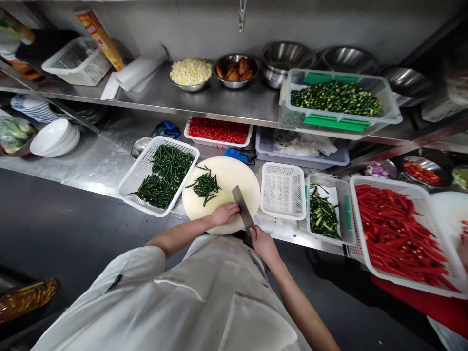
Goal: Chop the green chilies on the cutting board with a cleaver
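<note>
My right hand (pixel 263 245) is wrapped round the handle of a kitchen knife (pixel 243 207) with a broad grey blade. The blade stands over the right part of a round, pale cutting board (pixel 234 176). Just left of the blade, my left hand (pixel 224 214) rests on the board with its fingers curled together; whatever they hold is hidden. A small heap of slim green chillies (pixel 205 186) lies on the board's left side. Left of the board, a white basket (pixel 126 191) holds many more of them. To its right is a white perforated basket (pixel 283 191).
A clear tub (pixel 317 234) contains cut green pieces. Farther right, a white basket (pixel 360 234) is heaped with red chillies, beside another person's hand (pixel 463 246). The steel shelf (pixel 153 100) above carries bowls and a tub of chopped greens (pixel 336 97). A red-chilli tray (pixel 219 131) sits underneath.
</note>
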A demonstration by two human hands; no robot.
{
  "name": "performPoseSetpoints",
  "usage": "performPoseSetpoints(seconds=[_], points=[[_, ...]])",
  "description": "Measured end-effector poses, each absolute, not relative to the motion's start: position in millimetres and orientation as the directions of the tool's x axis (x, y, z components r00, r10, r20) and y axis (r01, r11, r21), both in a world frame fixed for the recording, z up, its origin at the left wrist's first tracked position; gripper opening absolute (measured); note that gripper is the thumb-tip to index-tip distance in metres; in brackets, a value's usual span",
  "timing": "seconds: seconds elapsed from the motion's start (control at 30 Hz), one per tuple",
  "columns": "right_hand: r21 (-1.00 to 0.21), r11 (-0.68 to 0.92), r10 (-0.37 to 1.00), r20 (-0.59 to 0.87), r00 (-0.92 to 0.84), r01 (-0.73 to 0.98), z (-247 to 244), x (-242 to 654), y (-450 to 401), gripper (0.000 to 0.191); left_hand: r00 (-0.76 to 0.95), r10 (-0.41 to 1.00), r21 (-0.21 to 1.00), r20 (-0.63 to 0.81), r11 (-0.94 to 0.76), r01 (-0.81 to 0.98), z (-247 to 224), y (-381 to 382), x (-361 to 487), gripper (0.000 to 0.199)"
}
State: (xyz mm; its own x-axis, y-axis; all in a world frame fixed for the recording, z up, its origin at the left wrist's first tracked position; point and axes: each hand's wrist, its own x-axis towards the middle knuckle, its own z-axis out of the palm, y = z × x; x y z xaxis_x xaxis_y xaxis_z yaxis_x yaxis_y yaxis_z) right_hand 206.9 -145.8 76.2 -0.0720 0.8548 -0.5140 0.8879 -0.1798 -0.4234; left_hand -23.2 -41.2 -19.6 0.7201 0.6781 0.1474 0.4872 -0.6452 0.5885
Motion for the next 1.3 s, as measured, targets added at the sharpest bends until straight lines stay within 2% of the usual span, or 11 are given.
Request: performPoseSetpoints(seconds=[0.27,0.4,0.5,0.57,0.63,0.73,0.83,0.93,1.07,1.17,1.3], points=[[-0.563,-0.182,0.848,-0.505,-0.161,0.806,76,239,-156,0.039,0.702,0.691,0.593,0.172,-0.642,0.486,-22,-44,-25,0.027],[-0.535,-0.216,0.869,-0.487,-0.089,0.817,65,216,-134,0.035,0.726,0.667,0.599,0.166,-0.653,0.463,-14,-41,-24,0.031],[-0.535,-0.255,0.870,-0.491,-0.051,0.805,64,199,-111,0.039,0.777,0.609,0.560,0.160,-0.704,0.437,-2,-39,-28,0.030],[-0.558,-0.255,0.887,-0.461,-0.039,0.790,67,197,-107,0.042,0.762,0.628,0.496,0.158,-0.718,0.488,6,-38,-38,0.027],[-0.573,-0.245,0.909,-0.417,-0.021,0.782,71,200,-117,0.042,0.619,0.768,0.402,0.166,-0.626,0.668,14,-39,-55,0.023],[-0.586,-0.200,0.892,-0.441,-0.101,0.785,75,209,-147,0.041,0.272,0.943,0.269,0.193,-0.318,0.909,21,-39,-85,0.023],[-0.588,-0.173,0.824,-0.526,-0.210,0.790,74,221,-170,0.039,0.200,0.964,0.215,0.177,-0.236,0.948,20,-37,-103,0.022],[-0.589,-0.201,0.815,-0.544,-0.200,0.783,74,231,-172,0.040,0.337,0.927,0.289,0.166,-0.372,0.882,9,-41,-96,0.023],[-0.449,-0.197,0.846,-0.527,-0.080,0.872,83,232,-162,0.041,0.610,0.772,0.477,0.182,-0.611,0.632,-14,-54,-58,0.027],[-0.384,-0.139,0.840,-0.533,-0.096,0.913,94,233,-162,0.041,0.681,0.706,0.535,0.195,-0.659,0.529,-27,-63,-37,0.027],[-0.406,-0.094,0.832,-0.533,-0.152,0.909,94,236,-165,0.039,0.687,0.700,0.595,0.196,-0.642,0.484,-31,-64,-32,0.026]])
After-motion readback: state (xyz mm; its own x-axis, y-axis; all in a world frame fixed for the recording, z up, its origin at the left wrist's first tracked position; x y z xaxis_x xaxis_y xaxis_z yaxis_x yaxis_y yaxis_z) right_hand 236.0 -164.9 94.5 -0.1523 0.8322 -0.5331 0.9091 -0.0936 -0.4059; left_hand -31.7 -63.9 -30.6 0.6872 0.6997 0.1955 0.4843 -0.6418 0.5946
